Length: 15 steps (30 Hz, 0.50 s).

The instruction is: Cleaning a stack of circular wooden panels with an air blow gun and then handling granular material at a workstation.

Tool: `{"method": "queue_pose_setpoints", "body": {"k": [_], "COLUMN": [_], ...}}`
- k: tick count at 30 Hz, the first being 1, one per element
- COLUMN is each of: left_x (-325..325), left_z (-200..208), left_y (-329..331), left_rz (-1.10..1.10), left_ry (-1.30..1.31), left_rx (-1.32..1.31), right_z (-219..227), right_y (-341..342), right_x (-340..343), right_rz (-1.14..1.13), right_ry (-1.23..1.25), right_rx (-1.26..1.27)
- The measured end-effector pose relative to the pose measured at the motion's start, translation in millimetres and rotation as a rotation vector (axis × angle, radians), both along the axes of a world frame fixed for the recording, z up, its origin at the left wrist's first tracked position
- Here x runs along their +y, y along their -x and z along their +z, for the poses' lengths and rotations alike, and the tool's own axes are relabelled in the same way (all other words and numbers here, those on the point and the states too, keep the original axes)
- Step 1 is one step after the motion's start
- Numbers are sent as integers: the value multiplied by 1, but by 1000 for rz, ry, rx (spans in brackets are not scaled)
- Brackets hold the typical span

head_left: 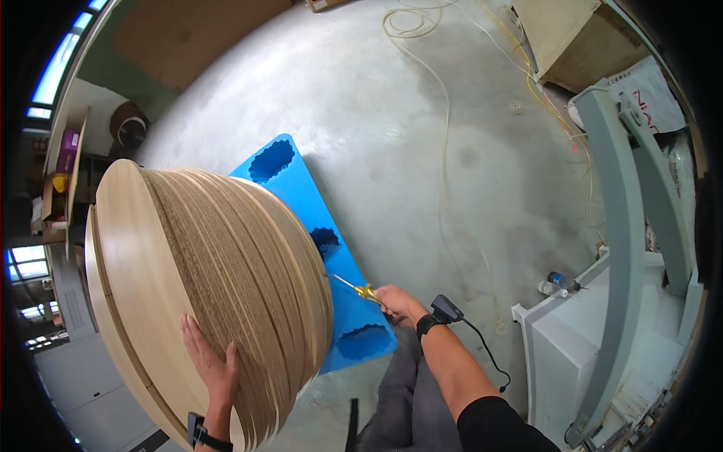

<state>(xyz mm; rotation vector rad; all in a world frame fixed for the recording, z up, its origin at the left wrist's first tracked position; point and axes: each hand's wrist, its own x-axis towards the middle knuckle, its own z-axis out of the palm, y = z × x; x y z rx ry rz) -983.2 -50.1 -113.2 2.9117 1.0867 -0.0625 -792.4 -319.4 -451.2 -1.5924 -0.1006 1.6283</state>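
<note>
Tool (pixel 367 291) in right hand (pixel 397 303), left hand (pixel 216 369) flat on board stack (pixel 233 248)

Rests the left hand beside the near edge of the uppermost board, with fingers laid close together on the pale, smooth face and thumb spread away toward the layered edges. Grips the gold-coloured tool by its rear part in the right hand, with fingers curled around it; cannot tell how the thumb sits. Points the thin metal rod leftward at the side of the stack, above the blue pallet (pixel 305 200); cannot tell contact from a slight gap between tip and board edges.

To the left, the stack itself: many boards piled high, pale on top, brown and speckled along the edges. Under it, the pallet, jutting out to the right, with dark, scalloped openings in view. On each wrist, a dark strap; at the right one, a black device (pixel 446 309) with a loose black cord (pixel 483 340). Below, a black sleeve (pixel 497 426) and grey trousers (pixel 395 399).

Beyond, a grey floor (pixel 361 113) with a pale hose (pixel 446 105) snaking across. Far right, a curved grey frame (pixel 625 226) over a white machine body (pixel 561 346), with small bottles (pixel 561 282) near its corner.
</note>
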Motion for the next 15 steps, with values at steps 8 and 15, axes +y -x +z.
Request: {"method": "queue_pose_setpoints", "body": {"k": [8, 15], "left_x": [-9, 1], "left_z": [-7, 3], "left_y": [2, 11], "left_rz": [54, 47], "left_ry": [52, 50], "left_rx": [24, 35], "right_z": [-45, 24], "right_y": [-70, -41], "right_x": [97, 83], "right_rz": [-212, -220], "right_ry": [-68, -298], "right_rx": [-57, 182]}}
